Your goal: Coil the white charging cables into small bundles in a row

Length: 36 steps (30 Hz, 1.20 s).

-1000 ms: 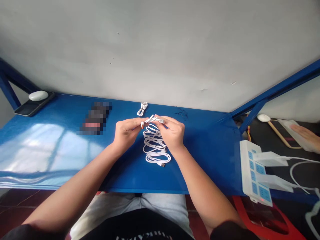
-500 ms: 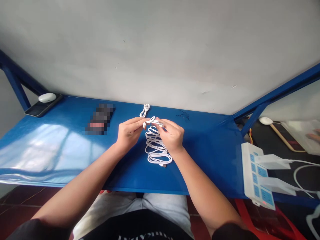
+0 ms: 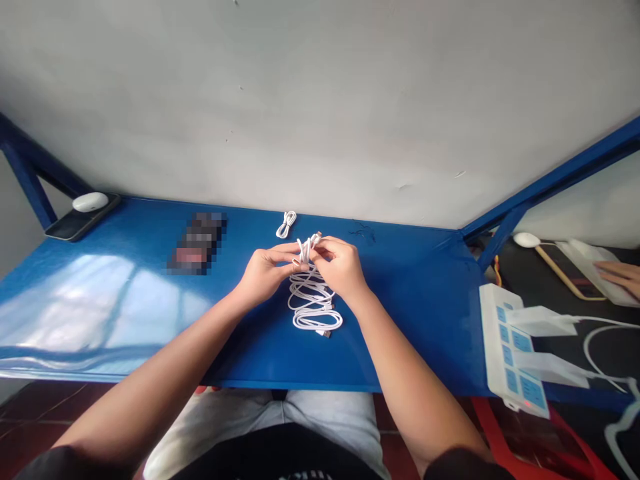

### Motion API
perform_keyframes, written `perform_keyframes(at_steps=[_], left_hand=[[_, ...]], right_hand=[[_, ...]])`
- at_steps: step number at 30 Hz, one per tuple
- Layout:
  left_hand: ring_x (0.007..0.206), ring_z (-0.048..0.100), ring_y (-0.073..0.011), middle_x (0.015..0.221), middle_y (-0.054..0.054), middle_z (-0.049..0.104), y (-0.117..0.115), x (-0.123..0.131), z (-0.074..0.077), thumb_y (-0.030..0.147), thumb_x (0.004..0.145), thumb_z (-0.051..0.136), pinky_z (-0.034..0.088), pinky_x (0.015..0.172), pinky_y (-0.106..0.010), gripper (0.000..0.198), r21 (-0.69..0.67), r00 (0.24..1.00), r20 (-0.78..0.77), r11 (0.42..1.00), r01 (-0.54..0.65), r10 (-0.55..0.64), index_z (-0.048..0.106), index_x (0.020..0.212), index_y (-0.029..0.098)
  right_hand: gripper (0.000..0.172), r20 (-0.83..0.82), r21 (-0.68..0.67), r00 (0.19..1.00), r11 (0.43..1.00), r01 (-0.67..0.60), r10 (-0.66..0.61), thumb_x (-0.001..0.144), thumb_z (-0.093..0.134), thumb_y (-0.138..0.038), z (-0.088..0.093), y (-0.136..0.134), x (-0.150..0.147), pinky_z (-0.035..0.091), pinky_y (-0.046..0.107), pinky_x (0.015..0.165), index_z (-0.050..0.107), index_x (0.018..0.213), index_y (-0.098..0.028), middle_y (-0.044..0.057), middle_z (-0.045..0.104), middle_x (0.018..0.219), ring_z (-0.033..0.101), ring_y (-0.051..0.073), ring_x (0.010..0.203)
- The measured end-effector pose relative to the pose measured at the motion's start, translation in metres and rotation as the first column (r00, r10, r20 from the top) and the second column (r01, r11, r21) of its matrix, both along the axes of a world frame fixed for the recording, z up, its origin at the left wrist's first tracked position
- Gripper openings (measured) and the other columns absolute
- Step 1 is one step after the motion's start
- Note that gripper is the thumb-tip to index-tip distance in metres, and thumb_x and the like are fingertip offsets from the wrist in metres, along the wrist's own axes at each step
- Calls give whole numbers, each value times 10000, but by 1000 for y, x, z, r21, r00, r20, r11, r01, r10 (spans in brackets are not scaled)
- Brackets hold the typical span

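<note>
My left hand [image 3: 267, 275] and my right hand [image 3: 340, 268] are close together above the blue table, and the fingers of both pinch the upper bundled end of a white cable [image 3: 313, 303]. The rest of this cable lies on the table below them in long stacked loops, with a connector end near the bottom. Further back, a small bundled white cable [image 3: 286, 225] lies apart from my hands. Part of the upper bundle is hidden by my fingers.
A pixelated object [image 3: 197, 243] lies left of my hands. A white rounded device rests on a dark phone [image 3: 75, 225] at the back left. At right stands a white power strip [image 3: 507, 350] with plugged-in adapters. A co-worker's hand [image 3: 617, 277] rests at far right.
My hands have drawn closer together and gathered the cable's upper end into a tighter bundle. The view has shifted slightly. The co-worker's hand is back in fuller view.
</note>
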<state>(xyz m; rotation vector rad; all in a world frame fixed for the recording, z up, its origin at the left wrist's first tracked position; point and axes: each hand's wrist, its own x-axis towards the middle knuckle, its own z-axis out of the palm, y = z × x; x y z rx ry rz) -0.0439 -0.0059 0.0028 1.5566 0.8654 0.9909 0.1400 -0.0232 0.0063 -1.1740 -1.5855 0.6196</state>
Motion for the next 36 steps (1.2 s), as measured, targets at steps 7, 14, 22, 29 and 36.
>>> perform_keyframes(at_steps=[7, 14, 22, 29, 36], left_hand=[[968, 745, -255, 1027, -106, 792, -3, 6, 3, 379, 731, 872, 564, 938, -417, 360, -276, 985, 175, 960, 50, -1, 734, 968, 144], [961, 737, -225, 1112, -113, 768, -6, 11, 7, 440, 859, 756, 566, 886, -357, 471, -346, 978, 204, 932, 111, -41, 659, 1220, 152], [1045, 710, -218, 1205, -123, 744, -10, 12, 6, 266, 770, 857, 540, 923, -343, 562, -454, 968, 249, 881, 133, -18, 667, 1287, 155], [1036, 731, -201, 1125, -141, 765, -6, 7, 12, 181, 853, 775, 562, 913, -275, 382, -595, 921, 390, 760, 260, -10, 711, 1226, 125], [1086, 723, -204, 1265, -157, 708, 0, 2, 18, 67, 915, 642, 611, 939, -272, 257, -709, 878, 475, 618, 339, 63, 719, 1159, 91]], right_hand=[[141, 32, -107, 995, 990, 93, -90, 843, 687, -259, -4, 1, -1, 564, 298, 641, 739, 731, -190, 55, 699, 765, 664, 186, 707], [290, -183, -359, 974, 931, 63, -136, 742, 794, -453, -2, -2, -9, 581, 298, 567, 739, 758, -169, 31, 702, 666, 695, 202, 625], [222, -179, -339, 959, 929, 149, -219, 711, 825, -360, -7, -3, -9, 581, 303, 612, 768, 813, -171, 63, 762, 745, 720, 210, 667], [286, 46, -169, 989, 974, 149, -144, 906, 646, -426, 10, -6, -2, 544, 297, 696, 808, 857, -195, 71, 781, 828, 708, 200, 742], [244, 311, -200, 834, 826, 527, -457, 860, 660, -344, 2, 21, 93, 536, 361, 853, 826, 917, -175, 95, 800, 913, 732, 252, 860]])
